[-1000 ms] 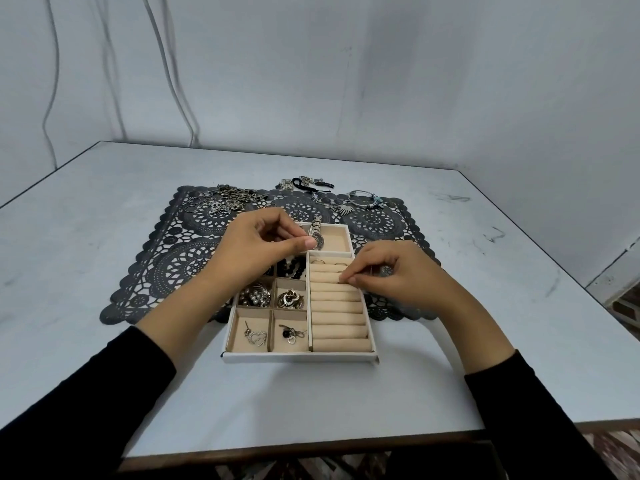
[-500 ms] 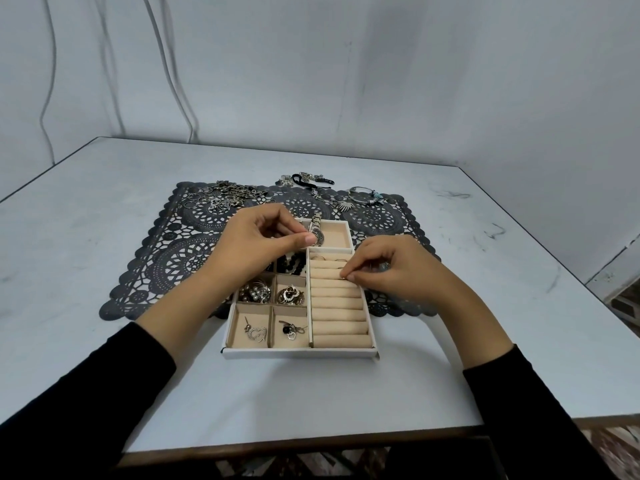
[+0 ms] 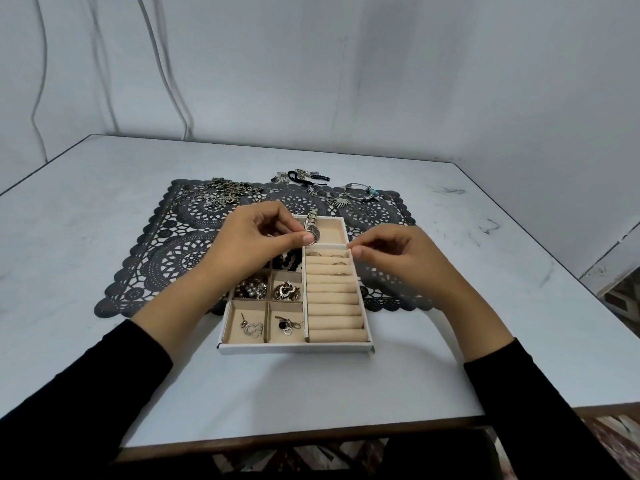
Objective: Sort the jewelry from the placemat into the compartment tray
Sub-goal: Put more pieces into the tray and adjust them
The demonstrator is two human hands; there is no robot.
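**Desk:** What do you have on the head camera?

**Operator:** I'm looking down on the compartment tray [image 3: 294,348]. Its far half lies on the black lace placemat [image 3: 166,258] and its near end on the bare desk [image 3: 311,393].

**Desk:** What's in it?

**Operator:** In the nearest row of small squares I see a silver heart pendant [image 3: 252,329] on the left and a small piece with a dark bead [image 3: 287,325] on the right. In the row behind are a pearl cluster [image 3: 251,289] on the left and a gold-and-dark tangle [image 3: 285,291] on the right. Behind that on the right are black beads [image 3: 289,263]. The left hand hides the square beside them. The far right compartment holds a watch [image 3: 313,226] lying lengthwise. The long right section is the ring rolls [image 3: 334,306], with a few rings [image 3: 313,253] tucked into the farthest slots.

**Desk:** And the hands?

**Operator:** The left hand [image 3: 249,247] hovers over the far left squares. Its fingers are curled and its thumb is pressed to the forefinger, just beside the watch face. The right hand [image 3: 398,258] is at the far right corner of the ring rolls, thumb and forefinger tips pressed together and the other fingers curled. I can't tell whether either pinch holds a piece.

**Desk:** And the jewelry outside the tray?

**Operator:** A heap of rings and chains [image 3: 221,195] sits at the mat's far left corner, with a leaf-shaped piece [image 3: 341,202] and a bangle [image 3: 358,192] at the far right. A black cord piece [image 3: 304,176] lies on the desk just past the mat's far edge
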